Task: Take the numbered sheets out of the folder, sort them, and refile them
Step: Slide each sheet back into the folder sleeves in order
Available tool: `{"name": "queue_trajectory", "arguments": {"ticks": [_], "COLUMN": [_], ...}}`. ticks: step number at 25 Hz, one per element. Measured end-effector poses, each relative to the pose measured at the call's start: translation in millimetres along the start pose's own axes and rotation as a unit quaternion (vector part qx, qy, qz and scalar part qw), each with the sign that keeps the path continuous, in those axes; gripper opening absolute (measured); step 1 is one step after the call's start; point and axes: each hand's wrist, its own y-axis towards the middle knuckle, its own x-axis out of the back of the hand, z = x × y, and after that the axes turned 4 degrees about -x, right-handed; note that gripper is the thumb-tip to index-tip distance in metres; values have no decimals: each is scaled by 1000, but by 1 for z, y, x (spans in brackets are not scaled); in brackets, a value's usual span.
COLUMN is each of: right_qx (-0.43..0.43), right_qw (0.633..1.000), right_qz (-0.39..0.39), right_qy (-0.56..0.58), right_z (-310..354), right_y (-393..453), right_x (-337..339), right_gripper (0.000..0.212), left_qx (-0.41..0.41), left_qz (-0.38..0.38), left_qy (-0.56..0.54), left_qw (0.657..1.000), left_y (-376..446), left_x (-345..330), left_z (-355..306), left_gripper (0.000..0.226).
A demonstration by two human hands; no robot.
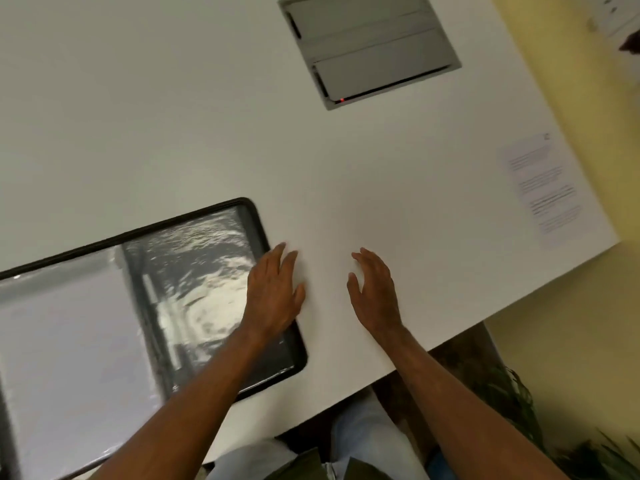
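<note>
An open black folder (pixel 152 306) is seen lying flat on the left part of the white table (pixel 173 116), its clear plastic sleeves glaring with reflected light. A white sheet (pixel 65 358) is held in the sleeve of its left page; the right page is seen as dark under the plastic. No number can be read on the sheet.

The left hand (pixel 273 289) is laid over the folder's right edge, palm down, with the fingers straight and slightly spread, their tips reaching onto the bare table just beyond the folder. The right hand (pixel 374 292) is held flat over the table to the right, well clear of the folder, fingers extended and loosely spread, nothing gripped. Whether it touches the surface cannot be told.

Farther off, a printed paper (pixel 543 188) is seen lying near the table's right edge, apart from both hands. A grey hatch (pixel 370 46) is set into the tabletop at the far side, with a small red light (pixel 342 99) at its near corner.
</note>
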Motion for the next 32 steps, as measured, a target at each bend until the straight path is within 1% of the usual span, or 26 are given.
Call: {"name": "queue_trajectory", "arguments": {"ticks": [5, 11, 14, 16, 21, 24, 27, 30, 32], "right_qx": [-50, -119, -151, -169, -209, -235, -267, -299, -309], "right_qw": [998, 988, 979, 972, 958, 954, 949, 945, 945], "right_qz": [-38, -95, -137, -159, -183, -173, -155, -127, -106], "right_qy": [-11, 1, 20, 34, 72, 66, 68, 38, 30], "right_z": [-86, -191, -233, -256, -302, -328, -352, -371, -378], "right_y": [43, 81, 101, 114, 152, 178, 197, 207, 209], "right_x": [82, 177, 214, 234, 271, 289, 307, 322, 327], "right_gripper": [44, 45, 45, 46, 54, 69, 94, 118, 130], "left_qx": [-61, -119, -144, -150, -148, -148, -143, -116, -91], "left_qz": [13, 51, 69, 77, 86, 84, 76, 67, 63], "left_qy": [-5, -8, -3, 5, 4, 11, 23, 38, 59], "left_qw": [998, 992, 987, 986, 985, 985, 986, 990, 992], "left_y": [84, 164, 203, 228, 287, 319, 346, 368, 379], "left_x": [-43, -87, -106, -116, -135, -142, -144, -146, -148], "left_z": [-97, -221, -264, -287, -333, -352, -367, -376, -378], "left_gripper": [65, 72, 68, 70, 73, 75, 78, 86, 93]}}
